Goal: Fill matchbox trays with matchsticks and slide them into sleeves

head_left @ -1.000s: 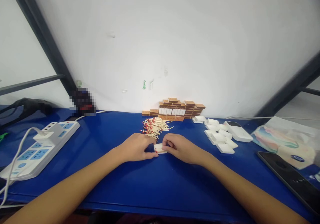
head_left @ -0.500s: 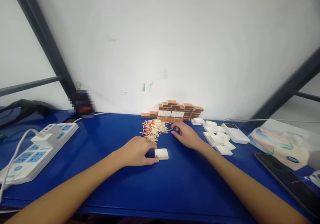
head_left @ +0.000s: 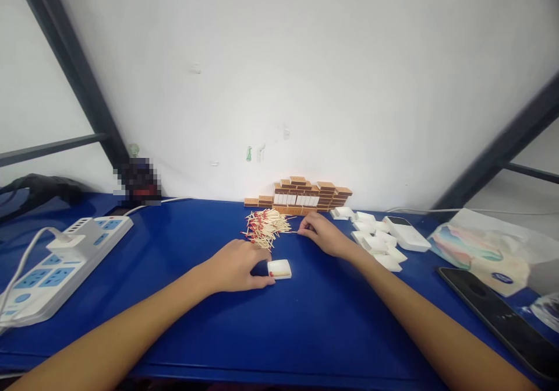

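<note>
My left hand grips the left end of a small white matchbox tray between thumb and fingers. Inside the tray, a few red-tipped matches lie along its near side. My right hand pinches the end of a single match at the right edge of a loose match pile. Most red heads in the pile point left. Behind the pile, brown matchbox sleeves stand stacked against the wall, with several white pieces set upright among them.
More white trays lie scattered right of my right hand. Beyond them are a white device with a dark screen, a tissue pack and a black phone. A power strip with a plugged-in cable sits at the left on the blue table.
My right thumb and fingers have closed on a match at the pile's edge; before, they were apart. My left hand stays on the tray. The whole view has shifted slightly.
</note>
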{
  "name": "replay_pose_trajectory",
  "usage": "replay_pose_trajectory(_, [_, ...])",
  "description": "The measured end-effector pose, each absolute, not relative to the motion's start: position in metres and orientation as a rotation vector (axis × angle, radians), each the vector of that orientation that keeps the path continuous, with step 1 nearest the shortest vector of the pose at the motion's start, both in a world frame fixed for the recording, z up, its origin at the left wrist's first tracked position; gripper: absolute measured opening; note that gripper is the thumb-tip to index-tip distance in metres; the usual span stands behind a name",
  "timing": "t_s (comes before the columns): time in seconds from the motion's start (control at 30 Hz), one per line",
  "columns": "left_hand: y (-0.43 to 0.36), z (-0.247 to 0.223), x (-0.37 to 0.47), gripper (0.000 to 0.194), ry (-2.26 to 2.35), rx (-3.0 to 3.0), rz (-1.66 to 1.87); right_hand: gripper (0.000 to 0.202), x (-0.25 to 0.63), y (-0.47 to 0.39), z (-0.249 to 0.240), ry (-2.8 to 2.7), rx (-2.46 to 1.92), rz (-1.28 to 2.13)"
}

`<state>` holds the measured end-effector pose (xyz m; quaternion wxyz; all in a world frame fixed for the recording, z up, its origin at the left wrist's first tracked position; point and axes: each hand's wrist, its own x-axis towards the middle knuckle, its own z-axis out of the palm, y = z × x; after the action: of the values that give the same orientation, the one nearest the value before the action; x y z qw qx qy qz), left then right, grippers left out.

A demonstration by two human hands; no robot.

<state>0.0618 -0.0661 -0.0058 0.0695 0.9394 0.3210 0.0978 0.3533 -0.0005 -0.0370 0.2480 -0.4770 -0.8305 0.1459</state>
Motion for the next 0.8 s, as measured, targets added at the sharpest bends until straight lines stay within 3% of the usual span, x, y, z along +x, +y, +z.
replay_pose_trajectory(0.37, [-0.065, -0.009, 0.062, 0.029, 0.961, 2.855, 0.308, 0.006, 0.319, -0.013, -0.051, -2.229, -1.298, 0.277])
replay_pose_trajectory(0.8, [-0.065, -0.009, 0.061, 0.029, 0.941, 2.855, 0.324, 0.011, 0.323, -0.007, -0.051, -2.323, -1.37, 0.23])
